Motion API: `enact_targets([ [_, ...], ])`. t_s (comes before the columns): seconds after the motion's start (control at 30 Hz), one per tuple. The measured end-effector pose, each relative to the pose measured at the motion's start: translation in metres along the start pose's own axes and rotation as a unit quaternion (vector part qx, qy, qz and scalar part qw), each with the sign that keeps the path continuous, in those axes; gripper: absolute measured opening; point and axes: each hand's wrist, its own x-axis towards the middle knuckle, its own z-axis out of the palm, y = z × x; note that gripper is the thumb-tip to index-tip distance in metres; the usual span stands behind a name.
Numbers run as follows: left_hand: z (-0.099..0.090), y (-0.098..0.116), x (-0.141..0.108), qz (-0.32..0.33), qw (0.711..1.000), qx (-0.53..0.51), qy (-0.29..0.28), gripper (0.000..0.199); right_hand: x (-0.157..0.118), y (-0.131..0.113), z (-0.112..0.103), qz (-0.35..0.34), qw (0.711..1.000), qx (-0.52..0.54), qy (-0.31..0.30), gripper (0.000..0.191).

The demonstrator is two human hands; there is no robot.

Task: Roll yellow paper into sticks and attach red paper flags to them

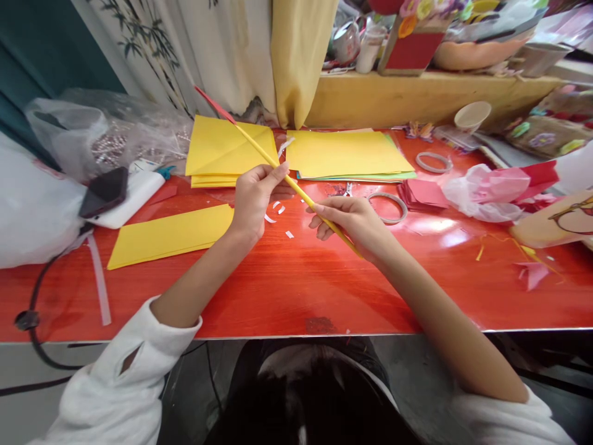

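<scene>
A thin yellow stick [257, 146], seemingly rolled paper, slants across the view with a red pointed end at the far left. Pinched between thumb and fingers, its middle is in my left hand [254, 201]. My right hand [354, 224] grips it lower down, near its yellow end. Both hands are above the red table [287, 290]. Behind my left hand lies a stack of yellow paper [217, 145], and farther right is another yellow stack [347, 153] with green sheets beneath. Narrower yellow sheets [171, 237] lie left of my left wrist.
Scissors [348, 189], partly hidden, and a tape roll [389, 208] lie behind my right hand. Red paper pieces [421, 194] and a second tape roll [433, 162] are farther right. A phone [104, 193] rests on a white object at left. Plastic bags [37, 204] crowd the left side.
</scene>
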Motion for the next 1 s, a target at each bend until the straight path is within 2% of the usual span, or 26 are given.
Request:
enact_targets([
  [0.17, 0.000, -0.002, 0.001, -0.002, 0.999, 0.000, -0.036, 0.025, 0.001, -0.002, -0.003, 0.026, 0.998, 0.061, -0.007, 0.017],
  [0.37, 0.003, -0.007, 0.000, -0.031, 0.988, 0.050, -0.141, 0.026, 0.003, -0.001, -0.005, 0.068, 0.994, 0.089, -0.018, 0.020],
  [0.5, 0.004, -0.008, 0.000, -0.022, 0.990, 0.061, -0.123, 0.028, 0.003, -0.001, -0.007, 0.043, 0.998, 0.039, -0.024, 0.033],
  [0.63, 0.003, -0.005, 0.000, -0.016, 0.993, 0.053, -0.105, 0.030, 0.002, -0.004, -0.012, 0.019, 0.997, 0.006, -0.070, 0.019],
  [0.83, 0.005, -0.004, -0.005, -0.032, 0.973, 0.139, -0.183, 0.031, 0.003, -0.001, -0.009, 0.014, 0.999, 0.011, -0.051, 0.020],
  [0.93, 0.005, -0.005, -0.005, -0.045, 0.975, 0.134, -0.174, 0.026, 0.005, 0.000, -0.010, -0.006, 0.998, -0.060, -0.027, 0.026],
  [1.0, 0.003, -0.006, -0.003, -0.064, 0.979, 0.103, -0.167, 0.021, 0.007, -0.003, -0.022, -0.046, 0.978, -0.201, 0.037, 0.029],
])
